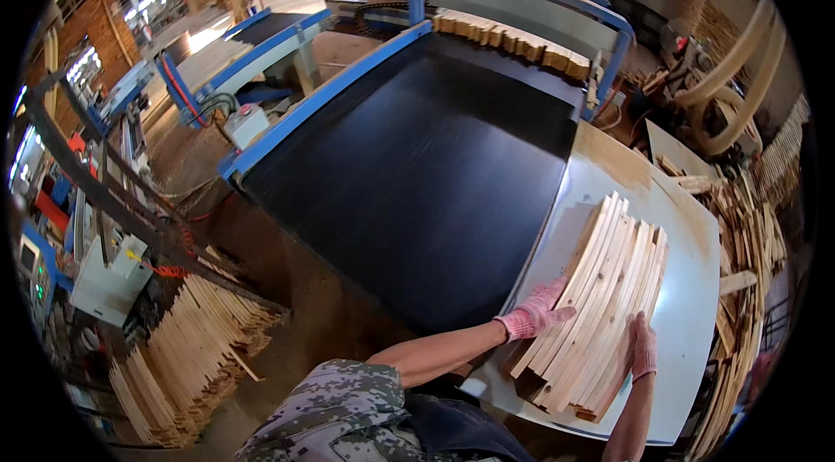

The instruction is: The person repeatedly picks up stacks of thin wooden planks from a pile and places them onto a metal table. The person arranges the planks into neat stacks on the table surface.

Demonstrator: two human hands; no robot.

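Note:
A bundle of pale wooden strips point(603, 305) lies lengthwise on a light, smooth side table point(687, 323). The strips sit side by side, their near ends uneven. At the bundle's left side is my left hand point(537, 312) in a pink glove, its thumb over the top and its other fingers partly hidden by the wood. My right hand point(644, 347), gloved alike, grips the opposite side with its fingers pointing away from me. Between them both hands clasp the bundle. Its underside is hidden.
Left of the side table runs a wide black conveyor belt point(417, 166) with a blue frame. A row of wood pieces point(513, 37) stands at its far end. Stacked strips point(187, 349) lie low on the left, near a dark metal bar point(113, 166). Scrap wood point(748, 262) is piled at the right.

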